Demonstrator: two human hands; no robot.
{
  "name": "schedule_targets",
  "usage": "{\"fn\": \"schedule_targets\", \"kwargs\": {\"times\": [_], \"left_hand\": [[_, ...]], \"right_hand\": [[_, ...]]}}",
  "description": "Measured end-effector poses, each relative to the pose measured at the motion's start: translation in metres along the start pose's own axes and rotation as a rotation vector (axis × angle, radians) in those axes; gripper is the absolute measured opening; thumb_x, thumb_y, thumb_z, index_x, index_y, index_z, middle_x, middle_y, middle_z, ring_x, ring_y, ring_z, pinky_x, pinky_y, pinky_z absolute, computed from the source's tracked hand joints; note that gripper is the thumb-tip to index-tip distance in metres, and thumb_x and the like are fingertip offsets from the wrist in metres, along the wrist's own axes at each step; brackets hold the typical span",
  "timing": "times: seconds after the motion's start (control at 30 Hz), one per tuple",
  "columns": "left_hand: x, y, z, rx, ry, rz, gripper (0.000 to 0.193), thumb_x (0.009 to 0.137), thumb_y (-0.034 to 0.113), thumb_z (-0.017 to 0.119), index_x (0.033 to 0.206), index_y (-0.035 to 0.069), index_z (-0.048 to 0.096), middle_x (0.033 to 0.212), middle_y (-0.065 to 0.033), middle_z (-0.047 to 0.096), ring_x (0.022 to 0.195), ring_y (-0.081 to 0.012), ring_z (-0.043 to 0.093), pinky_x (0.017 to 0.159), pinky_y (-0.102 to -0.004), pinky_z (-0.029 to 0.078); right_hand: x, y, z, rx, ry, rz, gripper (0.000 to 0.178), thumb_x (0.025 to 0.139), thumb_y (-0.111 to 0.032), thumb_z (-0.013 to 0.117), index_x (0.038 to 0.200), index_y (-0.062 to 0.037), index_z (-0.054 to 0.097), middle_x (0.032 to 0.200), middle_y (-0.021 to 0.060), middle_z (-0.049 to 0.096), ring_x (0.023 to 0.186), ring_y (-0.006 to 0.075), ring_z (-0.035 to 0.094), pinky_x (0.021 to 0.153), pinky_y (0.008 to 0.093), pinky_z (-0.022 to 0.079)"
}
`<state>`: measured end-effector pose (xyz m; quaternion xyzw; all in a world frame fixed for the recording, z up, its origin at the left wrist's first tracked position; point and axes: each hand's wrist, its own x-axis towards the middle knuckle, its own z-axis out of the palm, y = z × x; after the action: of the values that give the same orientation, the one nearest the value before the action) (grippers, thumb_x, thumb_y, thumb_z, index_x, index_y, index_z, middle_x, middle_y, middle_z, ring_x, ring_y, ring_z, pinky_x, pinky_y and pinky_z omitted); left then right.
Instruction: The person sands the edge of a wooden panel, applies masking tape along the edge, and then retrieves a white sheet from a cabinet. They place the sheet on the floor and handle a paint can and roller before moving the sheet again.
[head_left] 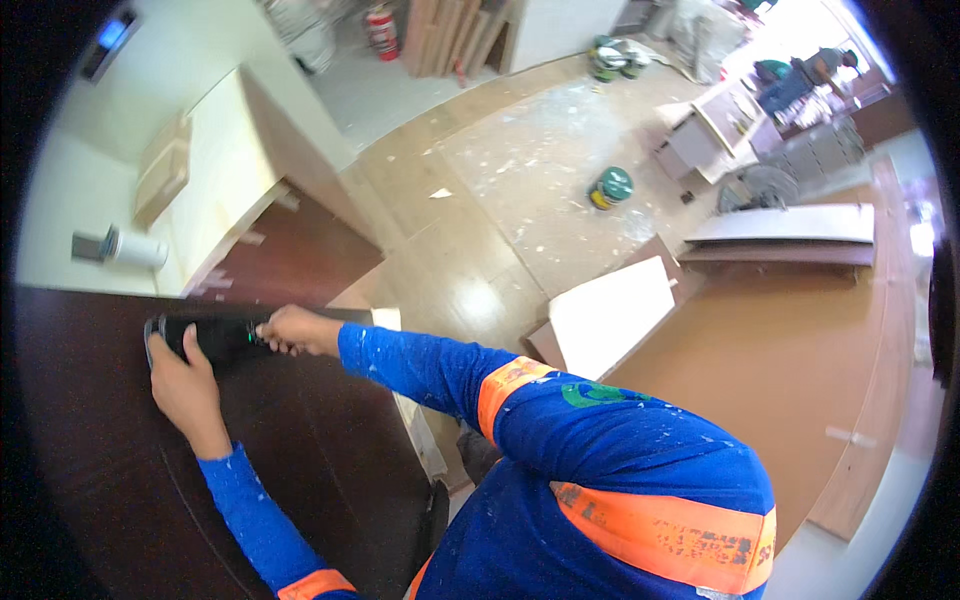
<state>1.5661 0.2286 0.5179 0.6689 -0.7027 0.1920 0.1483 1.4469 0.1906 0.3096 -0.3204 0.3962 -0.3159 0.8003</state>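
Item: long black object, its left end pale-rimmed [218,345], lying near the far edge of the dark-brown smooth surface [290,450]. My left hand [184,395]: gripping its left end, thumb over the top. My right hand [298,330]: fingers curled closed at its right end; what they pinch, I cannot tell. Progress: apparently under way, object not yet released; finished portion and remainder not discernible.

From our right hand [297,330], we can pass toward six o'clock over the dark panel [290,440]; the cabinet [320,245] blocks twelve, the white cylinder [138,248] ten.
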Motion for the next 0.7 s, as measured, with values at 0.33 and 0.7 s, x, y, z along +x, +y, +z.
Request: {"fn": "schedule_targets", "kwargs": {"times": [0.33,0.7], "left_hand": [[-0.075,0.165,-0.077,-0.157,-0.004,0.133,0.049,0.104,0.04,0.06,0.126,-0.004,0.056,0.104,-0.0319,0.069,0.091,-0.0501,0.068,0.072,-0.0545,0.053],[-0.146,0.267,-0.129,-0.288,-0.106,0.211,0.04,0.104,0.034,0.061,0.119,-0.004,0.055,0.096,-0.0299,0.068,0.087,-0.0502,0.067,0.069,-0.0542,0.052]], "right_hand": [[-0.184,0.003,-0.1,0.059,0.076,0.028,0.033,0.102,-0.03,0.065,0.076,-0.0092,0.063,0.067,0.0026,0.055,0.059,0.0167,0.051,0.053,0.0359,0.04],[-0.312,0.051,-0.165,0.208,0.126,0.017,0.032,0.102,-0.035,0.066,0.082,-0.0108,0.061,0.073,0.0001,0.055,0.064,0.0148,0.051,0.057,0.0349,0.041]]}}
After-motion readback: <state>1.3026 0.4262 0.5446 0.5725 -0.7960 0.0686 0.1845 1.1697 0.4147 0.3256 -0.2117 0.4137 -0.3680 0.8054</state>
